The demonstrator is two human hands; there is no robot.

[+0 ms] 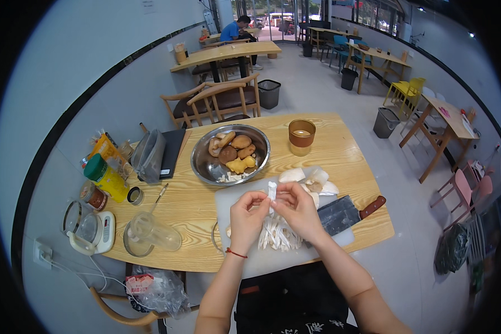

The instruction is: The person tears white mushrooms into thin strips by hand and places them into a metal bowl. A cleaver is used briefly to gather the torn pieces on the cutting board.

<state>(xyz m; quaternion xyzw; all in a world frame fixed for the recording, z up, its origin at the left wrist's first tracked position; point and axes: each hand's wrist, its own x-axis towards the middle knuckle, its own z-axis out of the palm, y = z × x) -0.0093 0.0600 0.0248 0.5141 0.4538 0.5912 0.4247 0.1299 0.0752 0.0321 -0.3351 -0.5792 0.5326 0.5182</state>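
Between the fingertips of my left hand point(249, 213) and my right hand point(296, 207) is a whitish strip point(272, 191), apparently mushroom, which both hands pinch upright. Below them a pile of similar pale strips point(279, 237) lies on the white cutting board point(250, 264). Larger pale mushroom pieces point(292, 175) sit at the board's far right, partly behind my right hand. A cleaver point(339, 214) rests flat across the board's right side, its wooden handle pointing right. Beyond the board stands a steel bowl point(202, 170) holding brown mushrooms point(227, 154), a yellowish ginger-like piece point(239, 165) and white bits.
A brown-banded glass cup point(301, 137) stands on the wooden table point(192, 208). At left are an electric kettle point(89, 229), a green-capped yellow container point(108, 177), a clear plastic cup point(156, 231) and a grey bin point(150, 154). A person point(232, 31) sits at a far table.
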